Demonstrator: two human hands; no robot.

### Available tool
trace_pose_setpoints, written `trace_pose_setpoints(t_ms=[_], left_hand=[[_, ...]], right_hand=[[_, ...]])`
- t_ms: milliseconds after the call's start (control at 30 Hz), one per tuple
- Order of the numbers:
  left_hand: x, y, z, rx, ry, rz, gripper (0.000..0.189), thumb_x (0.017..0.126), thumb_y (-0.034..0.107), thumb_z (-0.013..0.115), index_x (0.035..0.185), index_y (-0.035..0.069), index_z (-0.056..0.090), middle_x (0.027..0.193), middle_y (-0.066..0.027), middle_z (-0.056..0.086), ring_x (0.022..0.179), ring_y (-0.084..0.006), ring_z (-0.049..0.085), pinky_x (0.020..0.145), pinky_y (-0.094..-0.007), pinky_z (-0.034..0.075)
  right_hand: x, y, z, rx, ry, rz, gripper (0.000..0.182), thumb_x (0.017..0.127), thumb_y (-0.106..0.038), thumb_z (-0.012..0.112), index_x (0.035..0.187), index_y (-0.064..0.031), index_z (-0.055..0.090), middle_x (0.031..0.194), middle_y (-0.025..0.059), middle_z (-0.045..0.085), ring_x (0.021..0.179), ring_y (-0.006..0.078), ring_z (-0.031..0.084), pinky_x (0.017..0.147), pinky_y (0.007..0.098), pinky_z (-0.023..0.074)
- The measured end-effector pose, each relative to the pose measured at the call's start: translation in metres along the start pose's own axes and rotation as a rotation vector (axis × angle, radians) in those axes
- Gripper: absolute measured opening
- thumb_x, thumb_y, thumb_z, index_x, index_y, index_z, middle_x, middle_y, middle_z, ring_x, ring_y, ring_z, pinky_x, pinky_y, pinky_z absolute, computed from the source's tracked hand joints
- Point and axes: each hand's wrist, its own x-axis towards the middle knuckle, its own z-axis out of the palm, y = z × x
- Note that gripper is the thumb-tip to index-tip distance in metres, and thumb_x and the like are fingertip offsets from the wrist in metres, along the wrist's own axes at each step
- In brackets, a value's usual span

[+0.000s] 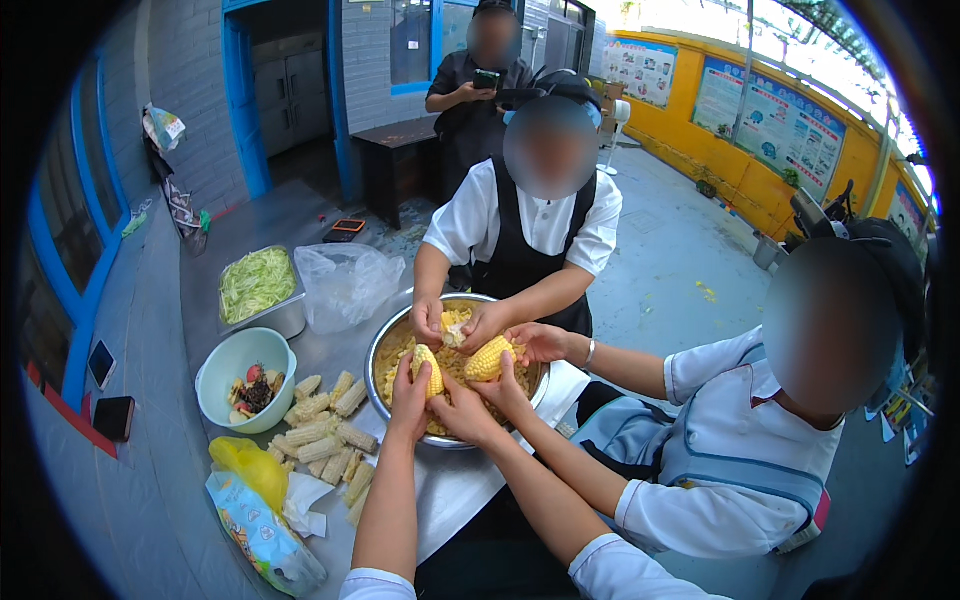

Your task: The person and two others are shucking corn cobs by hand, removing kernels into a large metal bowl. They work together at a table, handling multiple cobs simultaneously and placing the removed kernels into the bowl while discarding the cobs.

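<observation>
My left hand (pixel 409 397) grips an ear of corn (pixel 426 369), tilted over a wide steel bowl (pixel 373 401). My right hand (pixel 463 411) is at the lower right of the same ear, its fingers close against it; whether it presses on kernels is hidden. Loose yellow corn kernels (pixel 391 367) lie in the bowl below. Just to the right, a co-worker's hands (pixel 517 386) hold a second ear of corn (pixel 487 360) with most kernels on it. Across the bowl, another person's hands (pixel 480 326) hold a partly stripped ear (pixel 453 324).
Several bare corn cobs (pixel 319 448) are heaped left of the bowl. Beyond them stand a pale green basin (pixel 206 390) with scraps and a steel pan (pixel 289 319) of shredded green vegetable. A clear plastic bag (pixel 349 281) and a yellow bag (pixel 251 469) lie on the metal table (pixel 450 487).
</observation>
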Motion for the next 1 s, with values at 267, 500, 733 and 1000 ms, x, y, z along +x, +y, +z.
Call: trace_pose_setpoints(t_ms=[267,500,733,1000], left_hand=[[-0.004,0.004,0.004,-0.015,-0.039,-0.009,0.040,0.104,0.016,0.057,0.141,0.005,0.046,0.124,-0.0074,0.058,0.108,-0.0160,0.059,0.091,-0.0323,0.051],[-0.005,0.004,0.008,-0.008,-0.027,-0.007,0.038,0.105,0.018,0.055,0.141,0.005,0.047,0.124,-0.0074,0.059,0.108,-0.0158,0.059,0.092,-0.0327,0.050],[-0.002,0.002,0.004,-0.069,-0.017,-0.009,0.033,0.109,0.025,0.046,0.136,0.006,0.050,0.119,-0.0069,0.061,0.105,-0.0161,0.061,0.091,-0.0329,0.051],[0.002,-0.006,0.003,0.006,-0.050,-0.064,0.033,0.111,0.029,0.043,0.128,0.005,0.055,0.119,-0.0067,0.061,0.106,-0.0160,0.061,0.093,-0.0326,0.050]], right_hand=[[-0.006,-0.006,-0.005,-0.012,0.063,-0.031,0.041,0.100,-0.030,0.059,0.128,-0.0007,0.060,0.108,0.0228,0.070,0.102,0.0331,0.068,0.088,0.0411,0.0532],[0.003,0.015,0.000,0.008,0.129,-0.137,0.042,0.100,-0.030,0.059,0.130,-0.0001,0.059,0.108,0.0225,0.070,0.100,0.0333,0.068,0.086,0.0406,0.0535],[0.004,0.015,0.002,0.003,0.157,-0.166,0.043,0.100,-0.030,0.059,0.132,-0.0007,0.058,0.112,0.0226,0.068,0.104,0.0337,0.066,0.089,0.0412,0.0519],[0.003,0.016,0.003,-0.007,0.183,-0.187,0.045,0.099,-0.030,0.059,0.134,-0.0015,0.056,0.118,0.0228,0.066,0.109,0.0342,0.064,0.093,0.0420,0.0501]])
